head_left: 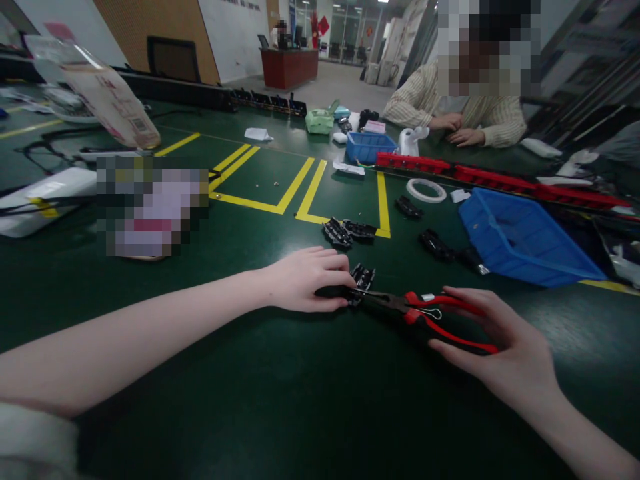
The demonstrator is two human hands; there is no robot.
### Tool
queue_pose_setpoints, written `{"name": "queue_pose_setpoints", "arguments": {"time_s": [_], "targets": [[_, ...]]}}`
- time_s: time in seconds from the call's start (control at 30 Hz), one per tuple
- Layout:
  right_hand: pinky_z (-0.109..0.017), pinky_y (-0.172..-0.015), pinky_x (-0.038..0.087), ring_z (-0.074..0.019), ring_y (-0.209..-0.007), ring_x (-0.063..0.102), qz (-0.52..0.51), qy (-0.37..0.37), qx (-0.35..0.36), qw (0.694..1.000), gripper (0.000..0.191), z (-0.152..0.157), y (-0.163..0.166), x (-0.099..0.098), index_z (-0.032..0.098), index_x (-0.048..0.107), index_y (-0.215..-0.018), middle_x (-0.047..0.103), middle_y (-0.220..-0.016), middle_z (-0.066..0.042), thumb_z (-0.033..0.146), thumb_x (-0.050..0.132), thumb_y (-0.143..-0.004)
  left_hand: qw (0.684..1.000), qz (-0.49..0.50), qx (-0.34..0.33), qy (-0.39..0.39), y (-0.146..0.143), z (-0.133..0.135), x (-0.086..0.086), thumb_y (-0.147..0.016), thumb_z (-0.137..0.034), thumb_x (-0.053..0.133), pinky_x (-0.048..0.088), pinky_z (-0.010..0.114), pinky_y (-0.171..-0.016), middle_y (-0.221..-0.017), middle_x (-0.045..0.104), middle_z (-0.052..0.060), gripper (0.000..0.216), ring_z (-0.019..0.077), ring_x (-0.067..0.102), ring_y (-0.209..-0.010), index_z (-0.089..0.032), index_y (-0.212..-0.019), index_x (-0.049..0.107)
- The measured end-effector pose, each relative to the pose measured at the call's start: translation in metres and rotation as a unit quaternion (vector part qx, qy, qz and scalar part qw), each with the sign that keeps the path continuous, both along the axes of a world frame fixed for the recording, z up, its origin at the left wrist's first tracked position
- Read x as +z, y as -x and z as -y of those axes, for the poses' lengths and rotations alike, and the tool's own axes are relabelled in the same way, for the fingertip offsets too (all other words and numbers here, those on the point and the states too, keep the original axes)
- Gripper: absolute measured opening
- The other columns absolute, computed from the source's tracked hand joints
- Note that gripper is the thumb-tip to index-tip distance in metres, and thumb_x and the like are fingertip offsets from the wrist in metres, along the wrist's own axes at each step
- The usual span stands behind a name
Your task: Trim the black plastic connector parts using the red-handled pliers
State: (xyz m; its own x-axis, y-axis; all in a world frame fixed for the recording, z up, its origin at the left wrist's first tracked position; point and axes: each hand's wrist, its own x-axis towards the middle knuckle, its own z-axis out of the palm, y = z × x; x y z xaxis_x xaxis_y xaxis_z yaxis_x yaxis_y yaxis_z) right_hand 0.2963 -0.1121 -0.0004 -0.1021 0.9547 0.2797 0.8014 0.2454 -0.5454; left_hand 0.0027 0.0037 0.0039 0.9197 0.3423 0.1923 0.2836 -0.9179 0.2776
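Observation:
My left hand [313,280] has its fingers closed on a small black plastic part [362,277] on the dark green table. In my right hand [505,347] is a pair of needle-nose pliers [413,309] with red and black handles, its handles spread somewhat apart. The jaws reach left to the black part beside my left fingertips; whether they grip anything I cannot make out. Just beyond my left hand lie two similar black parts [338,233], close together. More black parts [436,245] lie farther right, near a blue bin.
The blue bin [530,240] stands tilted at the right, with a roll of white tape [426,191] behind it. A long red strip [450,170] crosses the back right. A phone [160,213] and a bottle [107,100] are at the left. Across the table sits a person [455,110].

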Motion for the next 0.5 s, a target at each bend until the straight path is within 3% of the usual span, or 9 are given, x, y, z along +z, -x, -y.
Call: {"name": "queue_pose_setpoints", "arguments": {"time_s": [0.5], "targets": [[-0.049,-0.090,0.053,-0.0280,-0.102,0.061,-0.020,0.003,-0.009,1.000,0.055,0.0028,0.0055,0.0010,0.028,0.054,-0.121,0.058,-0.118,-0.007,0.057,0.065,-0.075,1.000,0.016,-0.005,-0.010,-0.0004,0.0000,-0.0015,-0.089,-0.031,0.055,0.043,0.028,-0.074,-0.101,0.061,0.007,0.027,0.0170,0.056,-0.085,-0.016,-0.110,0.062]]}}
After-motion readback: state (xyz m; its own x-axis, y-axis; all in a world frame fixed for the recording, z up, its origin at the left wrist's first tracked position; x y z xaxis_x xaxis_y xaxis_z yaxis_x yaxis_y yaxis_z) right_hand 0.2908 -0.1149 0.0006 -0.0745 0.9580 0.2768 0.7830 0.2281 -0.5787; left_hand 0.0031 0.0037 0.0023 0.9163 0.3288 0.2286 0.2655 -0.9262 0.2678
